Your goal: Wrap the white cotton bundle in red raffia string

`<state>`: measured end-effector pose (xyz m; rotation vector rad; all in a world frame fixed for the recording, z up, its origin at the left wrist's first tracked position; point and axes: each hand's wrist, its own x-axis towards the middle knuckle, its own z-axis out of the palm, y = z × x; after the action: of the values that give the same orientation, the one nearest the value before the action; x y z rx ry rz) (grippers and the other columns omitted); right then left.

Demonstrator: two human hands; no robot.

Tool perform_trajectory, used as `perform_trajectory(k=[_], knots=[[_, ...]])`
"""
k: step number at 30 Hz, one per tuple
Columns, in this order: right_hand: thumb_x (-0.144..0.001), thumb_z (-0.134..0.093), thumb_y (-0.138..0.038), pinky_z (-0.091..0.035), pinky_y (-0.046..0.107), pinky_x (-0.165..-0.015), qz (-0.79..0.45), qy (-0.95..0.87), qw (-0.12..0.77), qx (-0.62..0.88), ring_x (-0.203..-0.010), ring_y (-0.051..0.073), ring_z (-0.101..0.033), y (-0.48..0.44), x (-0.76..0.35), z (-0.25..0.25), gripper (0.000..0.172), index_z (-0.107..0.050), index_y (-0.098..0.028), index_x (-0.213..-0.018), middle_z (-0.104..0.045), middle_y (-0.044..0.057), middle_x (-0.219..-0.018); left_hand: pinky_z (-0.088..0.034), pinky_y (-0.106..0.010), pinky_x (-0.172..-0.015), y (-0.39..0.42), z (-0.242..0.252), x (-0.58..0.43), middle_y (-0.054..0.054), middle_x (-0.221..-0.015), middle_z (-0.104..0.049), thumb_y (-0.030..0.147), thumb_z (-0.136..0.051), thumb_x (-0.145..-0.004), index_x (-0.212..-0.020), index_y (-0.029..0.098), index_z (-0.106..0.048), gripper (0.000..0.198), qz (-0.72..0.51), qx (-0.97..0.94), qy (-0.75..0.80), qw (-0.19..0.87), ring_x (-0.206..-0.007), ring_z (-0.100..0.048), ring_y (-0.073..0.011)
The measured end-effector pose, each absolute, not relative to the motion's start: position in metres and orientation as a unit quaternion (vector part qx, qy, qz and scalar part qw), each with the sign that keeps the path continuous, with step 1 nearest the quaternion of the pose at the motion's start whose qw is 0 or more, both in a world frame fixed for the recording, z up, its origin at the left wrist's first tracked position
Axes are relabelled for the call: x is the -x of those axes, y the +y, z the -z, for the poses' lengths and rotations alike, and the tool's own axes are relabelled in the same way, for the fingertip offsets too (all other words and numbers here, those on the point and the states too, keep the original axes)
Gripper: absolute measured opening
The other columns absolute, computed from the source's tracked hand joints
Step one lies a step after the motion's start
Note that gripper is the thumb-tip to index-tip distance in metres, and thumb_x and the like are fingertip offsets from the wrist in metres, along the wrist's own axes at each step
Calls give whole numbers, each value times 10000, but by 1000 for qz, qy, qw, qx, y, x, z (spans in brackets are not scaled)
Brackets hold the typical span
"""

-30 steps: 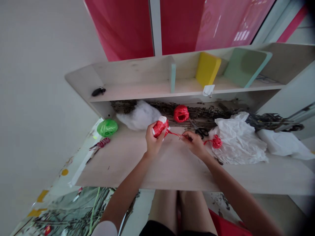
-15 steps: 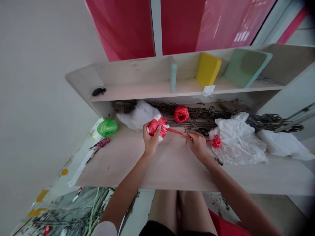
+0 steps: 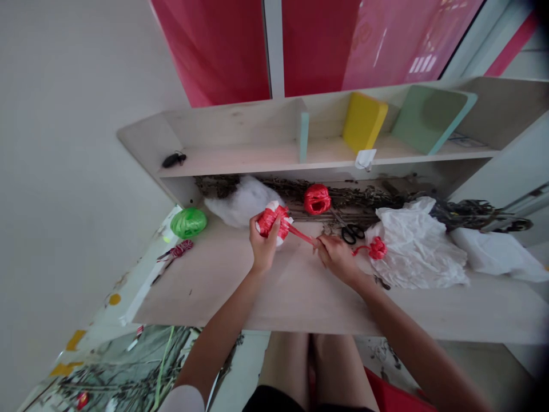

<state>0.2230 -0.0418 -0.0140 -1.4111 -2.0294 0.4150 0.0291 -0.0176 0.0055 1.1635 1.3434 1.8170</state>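
Note:
My left hand (image 3: 262, 243) grips a white bundle wrapped in red ribbon (image 3: 283, 230) above the desk, thumb across its front. From the bundle a red plastic ribbon (image 3: 302, 234) runs taut to my right hand (image 3: 337, 257), whose fingers are closed on it. Beyond that hand the ribbon trails to a small red clump (image 3: 377, 248), resting on crumpled white sheeting (image 3: 418, 243). A red ball of ribbon (image 3: 317, 199) sits behind both hands. Black-handled scissors (image 3: 352, 233) lie just behind my right hand.
White stuffing (image 3: 246, 203) and dried stalks (image 3: 364, 197) lie along the back under a shelf (image 3: 240, 160). A green ribbon ball (image 3: 189, 222) and a red-and-white wound stick (image 3: 174, 256) are at the left. More stalks (image 3: 115, 372) cover the floor at lower left.
My right hand has moved slightly left, closer to the bundle, shortening the ribbon between them. More of the scissors' handles shows. The left hand stays nearly still.

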Motion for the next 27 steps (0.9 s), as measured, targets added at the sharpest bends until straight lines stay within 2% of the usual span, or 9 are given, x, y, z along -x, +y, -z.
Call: perform_trajectory(k=[5, 10, 15, 20, 23, 27], knots=[[-958, -357, -356, -409, 285, -643, -207, -778, 312, 505, -574, 177, -548, -49, -218, 8, 391, -469, -237, -604, -532, 19, -506, -474, -348, -916, -21, 7, -32, -75, -1069, -647, 434, -690, -772, -1105, 208, -559, 423, -607, -553, 521, 233, -986, -623, -199], [-965, -305, -523, -411, 263, -560, -325, -726, 350, 495, -460, 137, -502, -52, -215, 2, 475, -403, -242, -596, -508, -12, -455, -437, -421, -948, -25, 14, -36, -116, -1137, -642, 402, -667, -797, -1150, 203, -555, 420, -502, -695, 479, 190, -1079, -604, -258], [-905, -330, -674, -415, 258, -518, -406, -679, 396, 466, -442, 124, -480, -53, -211, -3, 546, -452, -231, -609, -508, -13, -467, -443, -428, -956, -29, 12, -36, -128, -1190, -627, 288, -658, -776, -1211, 216, -516, 463, -436, -763, 425, 217, -1108, -598, -264], [-880, -359, -703, -401, 242, -491, -442, -668, 397, 449, -423, 102, -451, -49, -213, 1, 575, -475, -211, -605, -507, -16, -465, -434, -440, -999, -32, 9, -33, -130, -1256, -585, 256, -711, -670, -1276, 230, -467, 654, -405, -779, 385, 283, -1162, -571, -285], [-873, -350, -715, -367, 238, -465, -454, -662, 386, 455, -402, 92, -406, -47, -215, 4, 587, -475, -207, -606, -475, -27, -450, -426, -459, -1009, -33, 10, -34, -139, -1297, -560, 269, -780, -595, -1292, 234, -451, 772, -386, -783, 396, 285, -1183, -557, -307], [-858, -396, -708, -354, 239, -486, -454, -667, 388, 445, -451, 89, -392, -47, -215, 2, 594, -489, -194, -575, -428, -32, -482, -447, -465, -963, -31, 14, -38, -134, -1257, -589, 292, -769, -635, -1248, 227, -482, 680, -378, -776, 443, 244, -1141, -583, -301]])
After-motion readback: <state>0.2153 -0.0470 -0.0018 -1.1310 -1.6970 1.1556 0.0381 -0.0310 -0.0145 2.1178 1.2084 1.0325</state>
